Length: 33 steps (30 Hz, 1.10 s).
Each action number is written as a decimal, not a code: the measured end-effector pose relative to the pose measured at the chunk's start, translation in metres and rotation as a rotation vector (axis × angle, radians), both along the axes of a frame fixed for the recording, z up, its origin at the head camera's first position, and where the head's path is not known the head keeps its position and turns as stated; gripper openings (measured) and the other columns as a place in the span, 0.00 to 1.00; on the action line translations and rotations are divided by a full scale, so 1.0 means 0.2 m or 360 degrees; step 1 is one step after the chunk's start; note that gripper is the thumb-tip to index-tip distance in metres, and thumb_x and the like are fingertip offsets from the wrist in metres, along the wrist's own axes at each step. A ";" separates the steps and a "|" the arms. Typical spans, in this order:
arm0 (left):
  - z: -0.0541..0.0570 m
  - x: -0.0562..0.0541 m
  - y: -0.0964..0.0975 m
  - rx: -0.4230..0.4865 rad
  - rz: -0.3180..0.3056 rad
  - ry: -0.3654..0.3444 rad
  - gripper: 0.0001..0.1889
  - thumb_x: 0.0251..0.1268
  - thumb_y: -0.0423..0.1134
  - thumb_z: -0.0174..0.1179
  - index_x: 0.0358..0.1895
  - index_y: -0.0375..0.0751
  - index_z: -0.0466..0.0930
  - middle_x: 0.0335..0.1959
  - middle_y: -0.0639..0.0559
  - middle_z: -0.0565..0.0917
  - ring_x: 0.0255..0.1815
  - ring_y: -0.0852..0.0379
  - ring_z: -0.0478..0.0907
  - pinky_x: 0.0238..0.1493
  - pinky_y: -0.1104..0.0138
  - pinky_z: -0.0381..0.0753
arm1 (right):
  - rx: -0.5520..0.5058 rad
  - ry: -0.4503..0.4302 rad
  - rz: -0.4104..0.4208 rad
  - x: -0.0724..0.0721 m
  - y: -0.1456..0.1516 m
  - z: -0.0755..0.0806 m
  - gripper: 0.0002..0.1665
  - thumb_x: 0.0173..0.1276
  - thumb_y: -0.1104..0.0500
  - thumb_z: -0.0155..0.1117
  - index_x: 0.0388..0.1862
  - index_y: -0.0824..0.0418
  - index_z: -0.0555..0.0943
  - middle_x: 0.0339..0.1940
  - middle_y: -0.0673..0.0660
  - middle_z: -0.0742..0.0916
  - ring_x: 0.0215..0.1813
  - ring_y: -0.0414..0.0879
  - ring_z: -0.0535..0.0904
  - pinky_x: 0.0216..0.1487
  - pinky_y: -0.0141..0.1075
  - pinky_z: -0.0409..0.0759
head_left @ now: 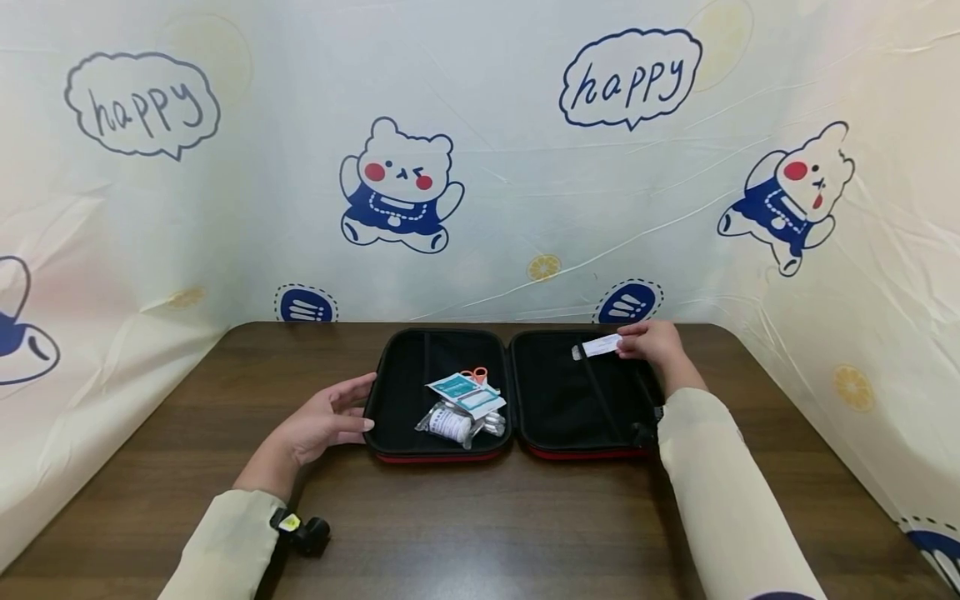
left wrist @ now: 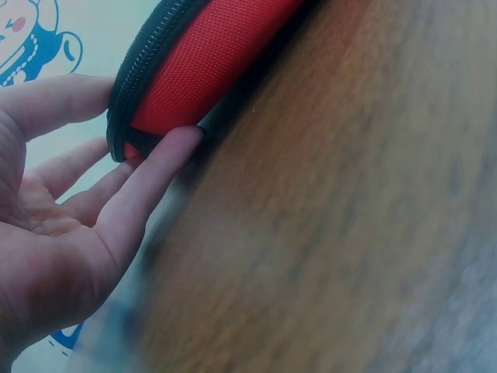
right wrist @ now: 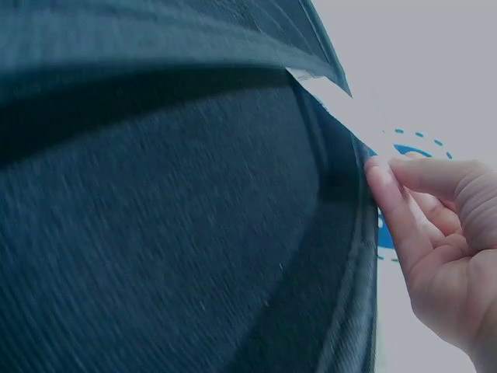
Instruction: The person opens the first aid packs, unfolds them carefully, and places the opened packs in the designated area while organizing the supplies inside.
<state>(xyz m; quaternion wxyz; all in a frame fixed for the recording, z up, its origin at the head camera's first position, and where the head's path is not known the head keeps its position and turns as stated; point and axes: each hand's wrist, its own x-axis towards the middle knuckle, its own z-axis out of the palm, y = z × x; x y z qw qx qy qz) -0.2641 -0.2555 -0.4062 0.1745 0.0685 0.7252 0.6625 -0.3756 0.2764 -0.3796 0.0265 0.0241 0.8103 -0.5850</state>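
An unfolded black-lined zip case point(head_left: 480, 457) with a red outer shell lies on the table. At its left side, my left hand point(head_left: 326, 421) touches the edge; in the left wrist view, extended fingers point(left wrist: 167, 159) meet the black zip and red fabric. My right hand point(head_left: 654, 348) pinches one end of a small white strip packet point(head_left: 602, 345) between thumb and fingertips. The packet's other end passes under the elastic strap point(head_left: 600, 392) of the right half. In the left half sit a teal-and-white packet point(head_left: 463, 392), a wrapped bandage roll point(head_left: 450, 423) and orange-handled scissors point(head_left: 480, 375).
The brown wooden table point(head_left: 480, 533) extends around the case. Behind it hangs a pale curtain point(head_left: 510, 183) printed with bears and "happy". A small black wrist camera point(head_left: 309, 533) is strapped at the left sleeve.
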 end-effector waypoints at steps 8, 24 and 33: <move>-0.01 -0.01 0.00 0.0003 -0.0007 0.0002 0.45 0.60 0.28 0.65 0.78 0.42 0.49 0.77 0.35 0.48 0.64 0.40 0.66 0.54 0.55 0.80 | 0.0119 -0.0019 0.0047 0.00 -0.08 -0.01 0.21 0.65 0.74 0.62 0.57 0.79 0.75 0.44 0.68 0.86 0.31 0.41 0.85 0.44 0.40 0.84; 0.00 0.00 0.00 0.0020 -0.0010 -0.0003 0.45 0.59 0.27 0.65 0.78 0.41 0.49 0.77 0.34 0.47 0.65 0.37 0.64 0.54 0.54 0.80 | 0.0405 -0.0024 0.0192 -0.06 -0.14 -0.03 0.15 0.66 0.71 0.64 0.51 0.76 0.80 0.40 0.66 0.88 0.32 0.43 0.85 0.38 0.36 0.85; -0.01 0.00 0.00 0.0032 0.0000 -0.0011 0.45 0.59 0.27 0.65 0.78 0.41 0.49 0.78 0.35 0.46 0.69 0.33 0.58 0.54 0.55 0.80 | 0.0476 0.0002 0.0230 -0.08 -0.20 -0.04 0.14 0.65 0.70 0.65 0.49 0.75 0.82 0.36 0.62 0.88 0.29 0.42 0.84 0.39 0.38 0.85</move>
